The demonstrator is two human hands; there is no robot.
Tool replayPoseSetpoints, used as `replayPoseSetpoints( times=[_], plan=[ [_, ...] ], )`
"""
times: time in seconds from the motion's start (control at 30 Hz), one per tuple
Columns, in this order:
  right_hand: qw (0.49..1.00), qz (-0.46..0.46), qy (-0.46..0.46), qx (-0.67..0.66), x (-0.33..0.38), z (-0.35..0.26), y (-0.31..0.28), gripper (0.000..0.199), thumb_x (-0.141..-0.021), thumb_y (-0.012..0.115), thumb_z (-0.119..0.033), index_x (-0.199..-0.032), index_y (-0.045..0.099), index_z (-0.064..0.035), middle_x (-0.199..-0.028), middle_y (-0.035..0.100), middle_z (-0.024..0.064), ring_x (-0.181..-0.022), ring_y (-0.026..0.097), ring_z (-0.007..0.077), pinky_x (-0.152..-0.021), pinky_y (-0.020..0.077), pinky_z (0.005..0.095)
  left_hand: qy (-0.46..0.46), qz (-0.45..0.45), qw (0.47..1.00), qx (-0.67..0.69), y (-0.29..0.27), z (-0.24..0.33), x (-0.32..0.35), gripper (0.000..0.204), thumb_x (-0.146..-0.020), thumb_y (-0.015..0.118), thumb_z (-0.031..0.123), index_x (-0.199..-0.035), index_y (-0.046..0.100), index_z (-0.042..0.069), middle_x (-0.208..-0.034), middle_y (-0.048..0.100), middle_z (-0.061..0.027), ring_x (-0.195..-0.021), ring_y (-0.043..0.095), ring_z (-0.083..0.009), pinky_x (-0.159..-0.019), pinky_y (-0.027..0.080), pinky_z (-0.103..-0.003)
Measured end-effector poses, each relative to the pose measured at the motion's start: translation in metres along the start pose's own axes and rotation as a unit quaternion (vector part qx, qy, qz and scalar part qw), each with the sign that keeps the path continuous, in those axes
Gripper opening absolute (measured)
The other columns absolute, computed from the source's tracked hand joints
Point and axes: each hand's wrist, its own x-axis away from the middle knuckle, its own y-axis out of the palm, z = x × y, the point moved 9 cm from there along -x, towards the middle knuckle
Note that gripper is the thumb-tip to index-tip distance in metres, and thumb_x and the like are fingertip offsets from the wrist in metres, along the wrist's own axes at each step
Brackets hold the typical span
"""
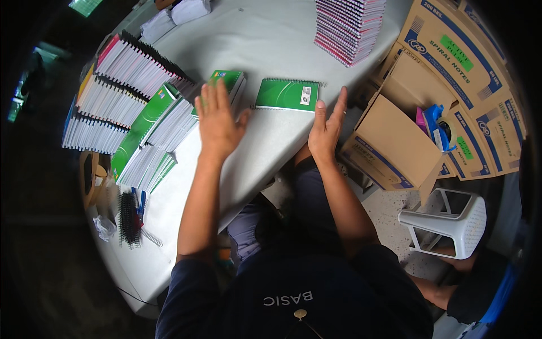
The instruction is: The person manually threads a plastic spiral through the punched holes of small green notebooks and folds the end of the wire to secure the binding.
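Between my two hands a green spiral notebook (pixel 282 94) lies flat on the white table (pixel 226 169), its wire coil along the far edge and a pale label near its right end. My left hand (pixel 219 121) is open with the fingers stretched, in front of a stack of green notebooks (pixel 232 82) that it partly hides. At the right end of the single notebook, beside the table's edge, my right hand (pixel 327 127) is also open, palm turned inward. Neither hand holds anything.
Stacks of spiral notebooks (pixel 107 96) fill the left side, with loose black coils (pixel 129 220) nearer. A tall notebook stack (pixel 349 28) stands at the far edge. Right are an opened carton (pixel 389 141), stacked cartons (pixel 451 51), a white stool (pixel 451 220) and another person's arm (pixel 432 291).
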Motion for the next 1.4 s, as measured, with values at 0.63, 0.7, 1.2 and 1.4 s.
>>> replayPoseSetpoints(
  times=[0.63, 0.7, 1.2, 1.4],
  plan=[
    [0.822, -0.502, 0.062, -0.261, 0.122, -0.089, 0.104, 0.024, -0.079, 0.061, -0.005, -0.103, 0.059, -0.0018, -0.086, 0.064, 0.0122, -0.077, 0.061, 0.0193, -0.07, 0.0459, 0.0328, -0.363, 0.011, 0.818, 0.446, -0.055, -0.089, 0.145, 0.039, -0.085, 0.044, 0.003, -0.123, 0.047, -0.005, -0.12, 0.052, -0.0149, -0.113, 0.048, -0.0239, -0.099, 0.035, -0.036],
    [0.799, -0.569, 0.054, -0.186, 0.133, -0.082, 0.115, 0.025, -0.077, 0.062, -0.006, -0.101, 0.059, -0.0012, -0.087, 0.064, 0.012, -0.078, 0.06, 0.0192, -0.072, 0.0452, 0.032, -0.383, -0.041, 0.833, 0.397, -0.029, -0.099, 0.158, 0.035, -0.085, 0.046, 0.0, -0.119, 0.048, -0.006, -0.114, 0.054, -0.0142, -0.107, 0.051, -0.0225, -0.097, 0.037, -0.034],
    [0.764, -0.545, -0.016, -0.345, 0.124, -0.1, 0.12, 0.036, -0.077, 0.065, -0.005, -0.113, 0.065, -0.0134, -0.101, 0.068, 0.0091, -0.083, 0.063, 0.019, -0.073, 0.0464, 0.0311, -0.283, -0.075, 0.875, -0.386, -0.131, -0.258, 0.204, 0.041, -0.092, 0.053, 0.034, -0.118, 0.055, 0.003, -0.113, 0.06, -0.0178, -0.104, 0.057, -0.034, -0.084, 0.046, -0.045],
    [0.746, -0.589, -0.01, -0.312, 0.128, -0.102, 0.123, 0.036, -0.078, 0.065, -0.006, -0.113, 0.065, -0.0144, -0.106, 0.067, 0.0095, -0.088, 0.063, 0.0193, -0.076, 0.0465, 0.031, -0.37, -0.06, 0.861, -0.344, -0.148, -0.285, 0.236, 0.043, -0.09, 0.055, 0.037, -0.115, 0.057, 0.003, -0.111, 0.06, -0.0179, -0.099, 0.058, -0.0355, -0.083, 0.046, -0.044]
  ],
)
